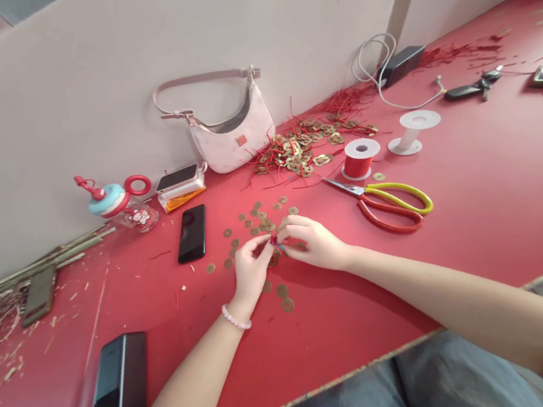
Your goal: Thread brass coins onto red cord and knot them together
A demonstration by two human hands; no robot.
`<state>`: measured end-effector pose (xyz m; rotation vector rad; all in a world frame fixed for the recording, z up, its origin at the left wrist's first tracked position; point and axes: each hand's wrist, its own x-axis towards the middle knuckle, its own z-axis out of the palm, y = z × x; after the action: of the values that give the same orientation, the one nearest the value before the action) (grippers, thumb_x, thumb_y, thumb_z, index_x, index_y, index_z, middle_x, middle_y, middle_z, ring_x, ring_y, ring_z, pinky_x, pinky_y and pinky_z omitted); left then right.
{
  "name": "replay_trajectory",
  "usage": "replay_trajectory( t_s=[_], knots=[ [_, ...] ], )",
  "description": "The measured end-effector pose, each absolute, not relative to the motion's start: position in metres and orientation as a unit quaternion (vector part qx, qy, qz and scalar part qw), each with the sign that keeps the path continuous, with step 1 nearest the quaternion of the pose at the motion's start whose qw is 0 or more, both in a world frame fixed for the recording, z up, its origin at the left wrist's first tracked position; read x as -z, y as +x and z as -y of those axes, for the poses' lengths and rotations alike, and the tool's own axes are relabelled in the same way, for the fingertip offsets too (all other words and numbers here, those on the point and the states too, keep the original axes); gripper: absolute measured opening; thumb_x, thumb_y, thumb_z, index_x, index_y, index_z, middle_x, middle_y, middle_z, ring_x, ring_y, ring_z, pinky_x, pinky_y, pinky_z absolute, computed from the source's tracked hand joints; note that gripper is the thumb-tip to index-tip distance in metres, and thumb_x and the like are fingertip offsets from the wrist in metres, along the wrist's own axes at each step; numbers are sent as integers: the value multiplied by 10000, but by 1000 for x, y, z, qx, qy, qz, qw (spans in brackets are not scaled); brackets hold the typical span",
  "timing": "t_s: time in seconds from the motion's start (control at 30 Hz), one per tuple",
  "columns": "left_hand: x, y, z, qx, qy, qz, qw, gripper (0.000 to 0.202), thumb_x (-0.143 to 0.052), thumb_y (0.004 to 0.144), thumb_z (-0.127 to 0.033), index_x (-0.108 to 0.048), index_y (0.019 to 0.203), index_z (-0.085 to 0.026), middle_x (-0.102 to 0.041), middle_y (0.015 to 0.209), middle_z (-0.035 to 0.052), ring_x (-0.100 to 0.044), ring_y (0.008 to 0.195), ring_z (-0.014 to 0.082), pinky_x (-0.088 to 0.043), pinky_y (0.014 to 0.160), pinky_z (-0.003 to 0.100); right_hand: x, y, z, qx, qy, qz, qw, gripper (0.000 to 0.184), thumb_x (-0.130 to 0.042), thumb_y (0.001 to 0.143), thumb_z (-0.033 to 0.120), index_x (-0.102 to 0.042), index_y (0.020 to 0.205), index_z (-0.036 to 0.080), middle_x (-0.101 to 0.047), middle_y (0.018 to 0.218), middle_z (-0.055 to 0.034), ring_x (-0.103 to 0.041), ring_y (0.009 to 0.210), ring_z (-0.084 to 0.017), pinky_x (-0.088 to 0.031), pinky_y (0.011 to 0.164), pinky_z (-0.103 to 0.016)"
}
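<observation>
My left hand and my right hand meet over the red table, fingertips pinched together on a small brass coin with red thread; the thread itself is too fine to make out. Several loose brass coins lie scattered just beyond the hands, and three more sit near my left wrist. A pile of coins tied with red cord lies further back by the wall. A bead bracelet is on my left wrist.
Red-and-yellow scissors, a red thread spool and an empty white spool lie right. A black phone, a pink handbag, a toy bottle, a dark power bank, bamboo strips sit left.
</observation>
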<state>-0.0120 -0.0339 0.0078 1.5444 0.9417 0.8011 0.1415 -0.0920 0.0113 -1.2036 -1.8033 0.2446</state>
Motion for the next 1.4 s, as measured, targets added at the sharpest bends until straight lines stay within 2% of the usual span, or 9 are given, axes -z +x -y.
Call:
replay_trajectory(
  t_s=[0.13,0.23,0.37,0.5,0.77,1.1,1.4],
  knots=[
    [-6,-12,33,-333,663,-393,544,283,-632,727,-361,-678,893,-136,-692,814,73,-620,661,145,-505,602,250,-12,140,92,-173,-504,695,483,77,-507,753,112,-549,761,175,-548,823,-40,-519,742,-116,-458,703,-255],
    [-5,-13,33,-335,676,-391,528,242,-626,733,-329,-677,884,-146,-692,827,67,-625,694,146,-512,638,252,-12,141,91,-215,-515,665,497,54,-525,742,130,-544,730,179,-538,789,-22,-505,718,-107,-448,694,-250],
    [-5,-14,33,-334,686,-386,518,197,-617,738,-288,-676,873,-157,-692,817,57,-630,716,149,-515,656,254,-13,142,89,-287,-533,615,505,46,-546,736,177,-507,713,179,-539,744,-4,-501,668,-99,-444,663,-251],
    [-5,-14,34,-339,691,-378,514,183,-611,740,-272,-673,868,-156,-689,825,58,-635,720,156,-520,662,266,-15,142,89,-373,-531,570,503,113,-568,740,255,-488,753,176,-537,715,9,-510,604,-91,-442,615,-252],
    [-6,-14,35,-332,710,-376,494,173,-597,750,-252,-670,882,-166,-686,864,56,-634,768,161,-516,715,279,-16,142,89,-391,-519,555,519,122,-586,728,258,-521,786,173,-525,721,11,-492,635,-91,-432,630,-251],
    [-6,-14,34,-337,729,-370,466,166,-587,753,-248,-668,874,-168,-678,907,66,-626,845,180,-503,789,317,-10,141,85,-505,-455,494,542,210,-635,695,262,-475,800,177,-476,719,34,-460,615,-65,-411,589,-216],
    [-3,-14,35,-356,731,-353,463,169,-597,756,-291,-666,850,-169,-670,895,70,-625,837,184,-508,782,323,-12,144,85,-577,-435,449,526,303,-696,647,303,-471,802,173,-492,723,40,-485,629,-60,-428,587,-210]
  ],
)
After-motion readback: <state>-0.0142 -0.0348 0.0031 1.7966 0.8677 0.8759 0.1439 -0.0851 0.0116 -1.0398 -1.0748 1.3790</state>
